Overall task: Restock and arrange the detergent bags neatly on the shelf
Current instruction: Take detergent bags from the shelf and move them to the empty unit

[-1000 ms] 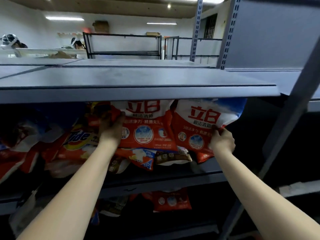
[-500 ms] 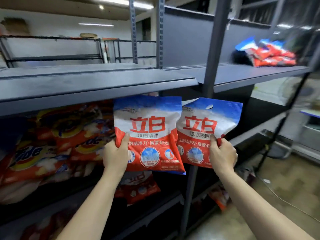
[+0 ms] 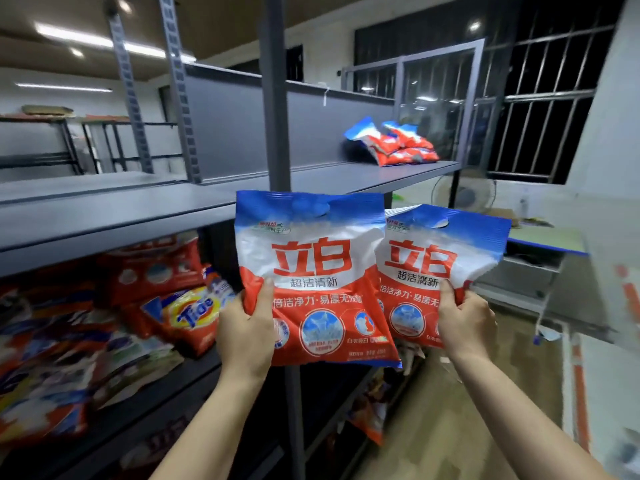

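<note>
My left hand (image 3: 247, 336) grips one detergent bag (image 3: 311, 271); my right hand (image 3: 465, 322) grips another (image 3: 436, 258), both below the upper shelf (image 3: 346, 178). I should set them upright beside the stacked bags (image 3: 394, 143), labels forward.

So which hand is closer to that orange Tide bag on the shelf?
Left. The left hand grips a detergent bag just right of the Tide bag; the right hand is farther right.

Both held detergent bags (image 3: 313, 271) are blue-topped, white-middled, red below; the shelf (image 3: 114, 216) is grey.
</note>
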The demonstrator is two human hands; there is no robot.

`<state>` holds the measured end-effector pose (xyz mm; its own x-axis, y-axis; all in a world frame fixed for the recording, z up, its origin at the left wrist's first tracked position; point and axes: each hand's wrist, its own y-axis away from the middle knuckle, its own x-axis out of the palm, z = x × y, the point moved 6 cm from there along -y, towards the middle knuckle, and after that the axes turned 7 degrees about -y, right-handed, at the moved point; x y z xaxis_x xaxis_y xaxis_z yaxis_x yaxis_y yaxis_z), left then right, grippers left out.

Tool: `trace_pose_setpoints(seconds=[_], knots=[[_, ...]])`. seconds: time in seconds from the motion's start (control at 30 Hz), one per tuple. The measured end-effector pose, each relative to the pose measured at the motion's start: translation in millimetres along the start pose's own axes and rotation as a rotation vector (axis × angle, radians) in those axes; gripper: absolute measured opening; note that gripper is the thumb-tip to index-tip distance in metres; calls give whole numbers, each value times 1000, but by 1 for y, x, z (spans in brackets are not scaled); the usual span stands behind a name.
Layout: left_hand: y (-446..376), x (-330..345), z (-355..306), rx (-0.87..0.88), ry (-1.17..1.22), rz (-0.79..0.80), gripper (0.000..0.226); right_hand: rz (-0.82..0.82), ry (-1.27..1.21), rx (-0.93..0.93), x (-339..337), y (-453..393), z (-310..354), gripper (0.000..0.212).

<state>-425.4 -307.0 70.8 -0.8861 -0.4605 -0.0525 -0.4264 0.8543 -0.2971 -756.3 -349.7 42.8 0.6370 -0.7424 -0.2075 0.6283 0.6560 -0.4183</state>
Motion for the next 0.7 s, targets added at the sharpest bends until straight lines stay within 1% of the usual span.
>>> trace_pose_setpoints(seconds=[0.07, 0.2, 0.3, 0.43, 0.5, 0.57, 0.7], knots=[[-13, 34, -8, 10, -1, -25, 24, -29, 0, -4, -5, -31, -13, 44], [-49, 100, -11, 0, -16, -134, 33, -74, 12, -22, -12, -103, -40, 55], [-74, 152, -23, 13, -58, -245, 41, -60, -3, -27, -13, -164, -62, 49], [-106, 217, -50, 20, -146, -353, 41, -34, -5, -42, -11, -240, -82, 46], [-125, 246, -60, 19, -154, -395, 40, -25, -13, -40, -12, -273, -90, 47], [-147, 275, -68, 24, -150, -414, 39, -45, -18, -54, -14, -305, -95, 52], [-194, 328, -84, 42, -156, -444, 40, -105, -36, -58, -10, -359, -108, 68]])
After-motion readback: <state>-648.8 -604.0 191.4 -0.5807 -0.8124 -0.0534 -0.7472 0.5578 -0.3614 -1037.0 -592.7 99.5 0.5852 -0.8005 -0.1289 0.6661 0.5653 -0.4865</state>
